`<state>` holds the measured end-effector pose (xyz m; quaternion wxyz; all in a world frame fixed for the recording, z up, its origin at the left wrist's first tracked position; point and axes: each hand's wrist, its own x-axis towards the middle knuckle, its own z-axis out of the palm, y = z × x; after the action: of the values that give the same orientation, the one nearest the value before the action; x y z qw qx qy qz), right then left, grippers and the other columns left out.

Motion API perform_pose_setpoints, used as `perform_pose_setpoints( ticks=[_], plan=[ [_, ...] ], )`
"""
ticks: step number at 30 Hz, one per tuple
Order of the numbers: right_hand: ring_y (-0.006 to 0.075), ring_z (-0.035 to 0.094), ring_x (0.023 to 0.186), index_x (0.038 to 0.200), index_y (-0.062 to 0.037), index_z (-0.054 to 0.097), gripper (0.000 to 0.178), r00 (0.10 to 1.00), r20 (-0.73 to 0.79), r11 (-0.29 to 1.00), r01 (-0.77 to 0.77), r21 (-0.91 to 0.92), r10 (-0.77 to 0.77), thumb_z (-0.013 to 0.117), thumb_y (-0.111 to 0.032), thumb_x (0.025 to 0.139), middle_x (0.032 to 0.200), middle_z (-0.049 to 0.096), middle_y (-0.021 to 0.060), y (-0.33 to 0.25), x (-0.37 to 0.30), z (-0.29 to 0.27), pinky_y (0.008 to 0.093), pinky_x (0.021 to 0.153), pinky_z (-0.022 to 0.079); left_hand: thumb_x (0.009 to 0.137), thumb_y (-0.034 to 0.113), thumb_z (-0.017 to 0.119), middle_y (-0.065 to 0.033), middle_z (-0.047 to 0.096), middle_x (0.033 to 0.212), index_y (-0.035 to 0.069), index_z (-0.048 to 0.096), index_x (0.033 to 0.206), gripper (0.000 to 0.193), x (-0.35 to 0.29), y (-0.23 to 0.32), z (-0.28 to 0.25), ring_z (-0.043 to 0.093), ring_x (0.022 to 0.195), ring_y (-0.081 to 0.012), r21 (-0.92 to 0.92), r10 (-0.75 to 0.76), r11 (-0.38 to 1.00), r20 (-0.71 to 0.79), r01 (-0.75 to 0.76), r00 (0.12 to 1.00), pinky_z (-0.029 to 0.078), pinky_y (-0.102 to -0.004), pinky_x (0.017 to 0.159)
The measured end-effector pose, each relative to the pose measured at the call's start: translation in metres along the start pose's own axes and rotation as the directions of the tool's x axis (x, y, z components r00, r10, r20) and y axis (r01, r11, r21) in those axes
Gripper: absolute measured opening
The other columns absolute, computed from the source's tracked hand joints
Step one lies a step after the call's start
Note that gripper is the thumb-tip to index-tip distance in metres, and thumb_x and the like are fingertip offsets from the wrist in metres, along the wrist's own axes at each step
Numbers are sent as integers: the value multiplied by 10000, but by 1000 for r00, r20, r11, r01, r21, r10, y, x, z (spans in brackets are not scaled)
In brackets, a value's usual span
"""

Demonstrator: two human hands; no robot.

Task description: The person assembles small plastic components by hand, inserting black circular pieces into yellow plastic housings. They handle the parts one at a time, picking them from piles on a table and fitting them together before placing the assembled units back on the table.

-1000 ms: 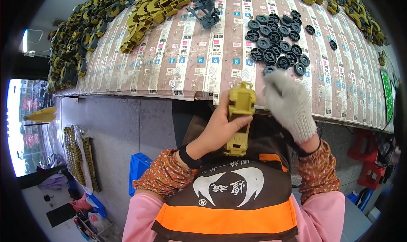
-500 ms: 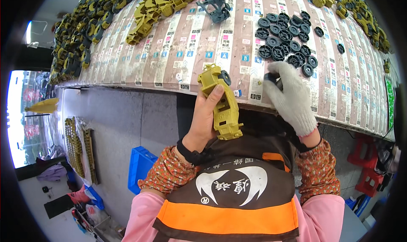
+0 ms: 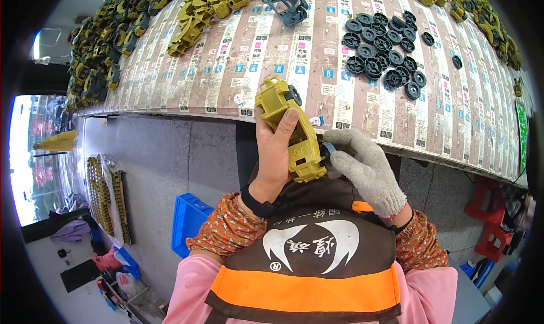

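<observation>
The bare left hand (image 3: 273, 164) holds a long olive-yellow plastic toy vehicle body (image 3: 304, 150) tilted at the near edge of the pattern-covered table (image 3: 226, 91), its thumb pressing on the body and its other fingers mostly hidden behind. The right hand (image 3: 367, 174), in a white knitted glove, pinches a round dark plastic wheel (image 3: 327, 150) between thumb and fingers at the body's near right corner; whether it is seated there I cannot tell. Another dark wheel (image 3: 294, 95) sits at the far right corner. Farther right lies a cluster of loose dark-grey ribbed wheels (image 3: 382, 57); far left, nested olive-yellow plastic shells (image 3: 195, 23).
</observation>
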<state>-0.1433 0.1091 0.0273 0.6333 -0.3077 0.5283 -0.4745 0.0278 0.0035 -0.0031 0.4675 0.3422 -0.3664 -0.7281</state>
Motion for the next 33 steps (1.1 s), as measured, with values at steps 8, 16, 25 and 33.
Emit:
perform_pose_setpoints(
  ticks=[8, 16, 25, 33],
  plan=[
    [136, 681, 995, 1379, 16, 603, 367, 1000, 3, 996, -30, 88, 30, 664, -128, 1046, 1208, 696, 99, 6, 0, -5, 299, 846, 598, 1032, 197, 757, -18, 626, 1108, 93, 482, 1346, 430, -1, -1, 3, 664, 915, -102, 9, 38, 999, -3, -38, 999, 619, -301, 796],
    [148, 698, 962, 1410, 42, 625, 391, 992, -49, 957, 96, -274, -114, 631, -90, 1042, 1138, 740, 150, 5, -9, 6, 316, 868, 583, 1012, 127, 773, -16, 624, 1167, 92, 469, 1396, 491, -4, -1, 6, 648, 1007, -96, 113, 161, 981, 3, -160, 987, 584, -293, 889],
    [229, 795, 950, 1545, 26, 492, 616, 988, 40, 957, 155, -244, -150, 524, 45, 930, 1144, 756, 238, 13, -23, 15, 352, 835, 615, 910, -12, 832, -46, 589, 1308, 73, 399, 1475, 717, -17, -9, 14, 625, 1182, -141, 144, 374, 907, 151, -395, 915, 538, -322, 1022],
    [234, 773, 881, 1420, -19, 589, 509, 991, 131, 925, 30, -379, 22, 510, 19, 918, 1044, 767, 185, -11, -21, 5, 341, 779, 618, 845, 25, 889, -96, 560, 1353, 53, 370, 1496, 833, -12, -19, 4, 592, 1236, -175, 244, 400, 806, 446, -539, 800, 521, -359, 1031]
  ],
)
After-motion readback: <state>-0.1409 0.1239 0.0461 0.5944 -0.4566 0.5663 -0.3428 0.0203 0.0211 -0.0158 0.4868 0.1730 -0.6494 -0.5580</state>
